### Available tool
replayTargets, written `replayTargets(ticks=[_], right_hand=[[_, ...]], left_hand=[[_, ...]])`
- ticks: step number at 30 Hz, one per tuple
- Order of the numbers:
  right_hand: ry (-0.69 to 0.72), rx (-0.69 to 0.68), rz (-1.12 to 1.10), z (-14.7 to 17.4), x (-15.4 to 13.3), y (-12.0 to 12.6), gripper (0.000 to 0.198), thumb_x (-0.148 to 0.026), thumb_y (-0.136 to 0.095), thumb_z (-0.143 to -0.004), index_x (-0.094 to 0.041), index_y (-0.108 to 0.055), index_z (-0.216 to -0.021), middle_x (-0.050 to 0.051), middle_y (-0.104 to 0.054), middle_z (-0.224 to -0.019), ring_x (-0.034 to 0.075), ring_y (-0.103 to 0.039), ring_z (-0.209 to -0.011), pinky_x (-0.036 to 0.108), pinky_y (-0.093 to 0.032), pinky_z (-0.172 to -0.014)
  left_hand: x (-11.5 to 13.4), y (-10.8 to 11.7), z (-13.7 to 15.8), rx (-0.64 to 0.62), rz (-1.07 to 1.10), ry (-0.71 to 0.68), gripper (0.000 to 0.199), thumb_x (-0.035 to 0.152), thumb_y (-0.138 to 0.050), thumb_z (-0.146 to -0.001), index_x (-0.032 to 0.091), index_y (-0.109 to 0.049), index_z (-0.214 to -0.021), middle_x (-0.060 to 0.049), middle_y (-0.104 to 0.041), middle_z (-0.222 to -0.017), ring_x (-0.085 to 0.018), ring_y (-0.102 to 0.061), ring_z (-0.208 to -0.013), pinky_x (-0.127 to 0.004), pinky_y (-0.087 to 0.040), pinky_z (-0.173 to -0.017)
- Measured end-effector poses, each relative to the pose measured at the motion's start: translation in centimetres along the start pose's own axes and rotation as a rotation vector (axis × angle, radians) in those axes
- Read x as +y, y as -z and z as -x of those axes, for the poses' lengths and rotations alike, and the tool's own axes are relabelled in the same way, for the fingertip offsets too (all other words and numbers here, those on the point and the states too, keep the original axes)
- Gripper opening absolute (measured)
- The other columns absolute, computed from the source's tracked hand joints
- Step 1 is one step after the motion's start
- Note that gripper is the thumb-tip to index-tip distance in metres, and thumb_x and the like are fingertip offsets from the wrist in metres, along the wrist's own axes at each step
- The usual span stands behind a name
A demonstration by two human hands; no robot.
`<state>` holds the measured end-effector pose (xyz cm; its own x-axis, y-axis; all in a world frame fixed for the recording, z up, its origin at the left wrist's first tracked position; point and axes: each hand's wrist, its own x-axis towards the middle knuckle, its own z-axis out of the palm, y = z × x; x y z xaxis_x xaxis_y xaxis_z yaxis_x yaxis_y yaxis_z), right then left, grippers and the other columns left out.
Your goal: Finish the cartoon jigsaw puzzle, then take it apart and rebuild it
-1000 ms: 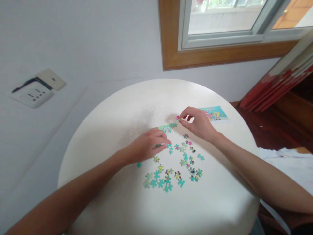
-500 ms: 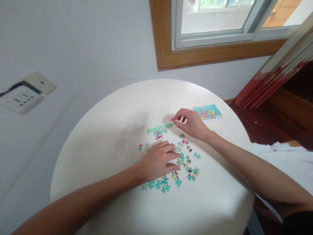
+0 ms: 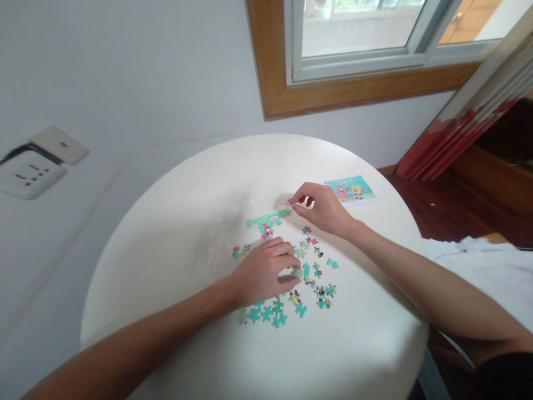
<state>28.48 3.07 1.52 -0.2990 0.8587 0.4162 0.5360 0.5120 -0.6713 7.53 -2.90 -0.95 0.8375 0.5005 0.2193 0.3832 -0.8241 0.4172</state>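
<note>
My right hand pinches a pink puzzle piece between thumb and fingertips, just above the right end of the partly joined puzzle. That joined strip is green and teal, with a pale cartoon face and a pink figure. My left hand rests over the loose pieces in front of it, its thumb and forefinger closed about a pale green puzzle piece. Several loose pieces lie around and partly under this hand. To the right is a pink loose piece.
A printed picture card with cartoon figures lies behind my right hand. Everything is on a round white table. Beyond its edge are a wall with a socket, a window and a red-white curtain.
My left thumb and forefinger have drawn together around a pale green piece. The right hand keeps its pink piece at nearly the same place. The whole view has shifted slightly.
</note>
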Motion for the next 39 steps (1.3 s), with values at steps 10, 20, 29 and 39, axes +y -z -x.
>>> replayTargets(ticks=[10, 20, 29, 39], right_hand=[[0.189, -0.399, -0.066, 0.2, -0.6, 1.3, 0.01, -0.015, -0.06, -0.082, -0.019, -0.067, -0.087, 0.002, -0.066, -0.086, 0.013, -0.057, -0.079, 0.029, -0.045, -0.076], [0.471, -0.785, -0.083, 2.7, -3.4, -2.5, 0.015, -0.012, -0.057, -0.087, -0.02, -0.068, -0.082, 0.003, -0.067, -0.087, 0.016, -0.057, -0.094, 0.028, -0.043, -0.088], [-0.107, -0.591, 0.358, 1.1, -1.2, 3.3, 0.01, -0.014, -0.062, -0.076, -0.02, -0.071, -0.073, 0.003, -0.067, -0.07, 0.014, -0.054, -0.061, 0.029, -0.036, -0.059], [-0.253, -0.655, 0.498, 2.0, -1.1, 1.8, 0.008, -0.022, -0.073, -0.068, -0.019, -0.066, -0.067, 0.006, -0.064, -0.067, 0.015, -0.053, -0.058, 0.028, -0.03, -0.052]], left_hand=[[-1.5, 2.8, 0.7, 0.023, 0.04, 0.035, 0.017, 0.031, -0.063, -0.09, 0.018, -0.07, -0.08, -0.003, -0.063, -0.078, -0.015, -0.057, -0.077, -0.028, -0.043, -0.077], [-2.9, 5.7, 0.8, 0.439, 0.066, 0.306, 0.029, 0.021, -0.055, -0.091, 0.014, -0.063, -0.064, 0.001, -0.053, -0.065, -0.009, -0.047, -0.058, -0.023, -0.035, -0.055], [-5.3, 4.6, 0.8, 0.309, 0.023, 0.323, 0.017, 0.023, -0.058, -0.091, 0.017, -0.071, -0.082, -0.002, -0.064, -0.078, -0.013, -0.056, -0.072, -0.028, -0.044, -0.072], [-7.8, 2.4, 1.0, 0.166, -0.158, 0.254, 0.021, 0.031, -0.067, -0.088, 0.026, -0.074, -0.108, -0.006, -0.064, -0.113, -0.022, -0.056, -0.101, -0.04, -0.045, -0.094]])
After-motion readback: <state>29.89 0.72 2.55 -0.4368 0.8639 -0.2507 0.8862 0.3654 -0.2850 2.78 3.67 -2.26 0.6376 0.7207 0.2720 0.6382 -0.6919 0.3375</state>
